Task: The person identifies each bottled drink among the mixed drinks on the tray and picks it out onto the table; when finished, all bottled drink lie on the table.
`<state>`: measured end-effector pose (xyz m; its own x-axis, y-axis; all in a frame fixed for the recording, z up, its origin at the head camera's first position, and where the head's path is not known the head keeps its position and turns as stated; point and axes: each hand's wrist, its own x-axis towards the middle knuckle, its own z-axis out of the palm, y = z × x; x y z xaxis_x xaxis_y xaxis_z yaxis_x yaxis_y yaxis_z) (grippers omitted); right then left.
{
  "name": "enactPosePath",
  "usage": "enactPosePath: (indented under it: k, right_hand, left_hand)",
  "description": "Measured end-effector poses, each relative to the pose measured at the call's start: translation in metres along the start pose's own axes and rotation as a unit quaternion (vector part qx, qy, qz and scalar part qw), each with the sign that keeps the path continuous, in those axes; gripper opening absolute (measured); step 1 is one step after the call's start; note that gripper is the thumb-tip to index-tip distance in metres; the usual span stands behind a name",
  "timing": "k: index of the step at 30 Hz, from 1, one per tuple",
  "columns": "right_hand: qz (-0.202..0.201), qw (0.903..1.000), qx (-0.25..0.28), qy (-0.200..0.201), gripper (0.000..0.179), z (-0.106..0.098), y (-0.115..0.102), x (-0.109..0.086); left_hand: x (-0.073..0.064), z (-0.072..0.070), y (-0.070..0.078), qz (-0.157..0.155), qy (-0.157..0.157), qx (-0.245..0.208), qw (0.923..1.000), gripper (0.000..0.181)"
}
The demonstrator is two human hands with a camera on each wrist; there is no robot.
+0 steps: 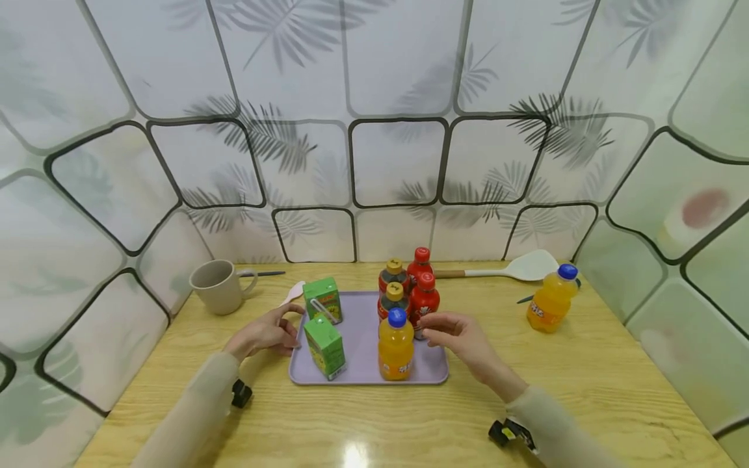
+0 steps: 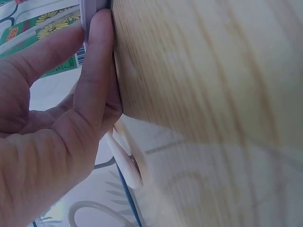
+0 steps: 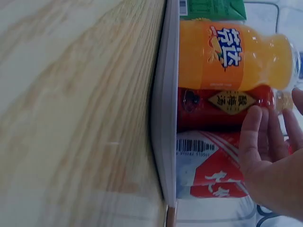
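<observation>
My left hand [image 1: 272, 333] is at the left side of a lilac tray [image 1: 359, 338], thumb and finger pinching its rim [image 2: 88, 19]. On the tray's left stand two green drink cartons [image 1: 325, 348], one behind the other, with a white straw at the rear one. To the right stand an orange soda bottle [image 1: 395, 348] with a blue cap, dark red-labelled bottles [image 1: 393, 299] with gold caps, and red bottles [image 1: 424, 300]. Beside these, my right hand [image 1: 465, 341] hovers with loosely bent fingers and grips nothing. Its fingertips overlap a gold-capped bottle [image 3: 215, 106] in the right wrist view.
A beige mug [image 1: 219, 289] stands back left, near a dark thin utensil [image 1: 266, 273] and a pale pink utensil [image 1: 294, 292]. Behind the tray on the right lies a white spatula [image 1: 529, 266] with a wooden handle. Another orange bottle [image 1: 550, 302] stands far right. Patterned curtains [image 1: 398, 162] enclose the table.
</observation>
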<state>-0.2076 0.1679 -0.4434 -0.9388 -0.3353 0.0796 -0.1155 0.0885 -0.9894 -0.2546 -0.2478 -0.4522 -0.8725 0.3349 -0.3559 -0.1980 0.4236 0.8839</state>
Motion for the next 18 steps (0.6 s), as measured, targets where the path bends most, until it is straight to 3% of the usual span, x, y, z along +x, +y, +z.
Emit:
enactPosePath:
  k: [5,12,18]
  right_hand:
    - [-0.036,0.9986,-0.04,0.001,0.041,0.013,-0.006,0.0]
    - [-0.07,0.9959,-0.056,-0.011,0.053,0.03,-0.007,0.002]
    - [-0.059,0.9934,-0.099,-0.003,0.068,0.043,-0.008,0.003]
  left_hand:
    - [0.001,0.0,0.001,0.0,0.0,0.003,1.0,0.07]
    - [0.001,0.001,0.001,0.005,-0.001,0.004,1.0,0.07]
    - [0.002,0.0,0.0,-0.001,-0.002,0.002,1.0,0.07]
